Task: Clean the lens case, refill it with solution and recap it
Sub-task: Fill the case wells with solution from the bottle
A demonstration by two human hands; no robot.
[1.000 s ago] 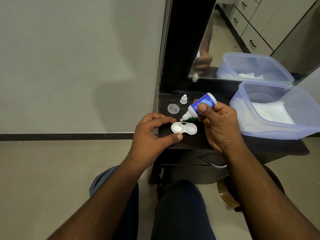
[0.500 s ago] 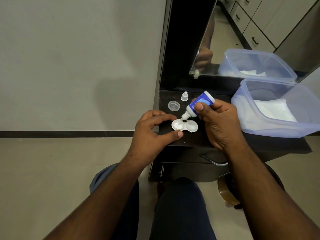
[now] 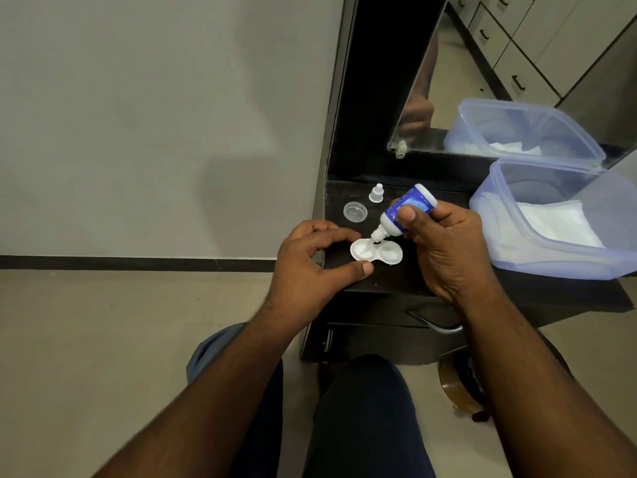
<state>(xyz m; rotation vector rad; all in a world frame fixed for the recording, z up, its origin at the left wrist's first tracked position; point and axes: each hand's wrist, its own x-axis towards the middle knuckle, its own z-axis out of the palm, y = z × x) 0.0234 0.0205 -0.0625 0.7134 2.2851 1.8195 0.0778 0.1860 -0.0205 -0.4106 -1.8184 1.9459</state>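
On black counter (image 3: 431, 281), right grip (image 3: 444, 250) clenches solution bottle (image 3: 405, 212) over lens case (image 3: 376, 250), left grip (image 3: 310, 267) steadying it.

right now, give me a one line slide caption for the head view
Right hand tips a solution bottle over the open lens case while the left hand steadies it.
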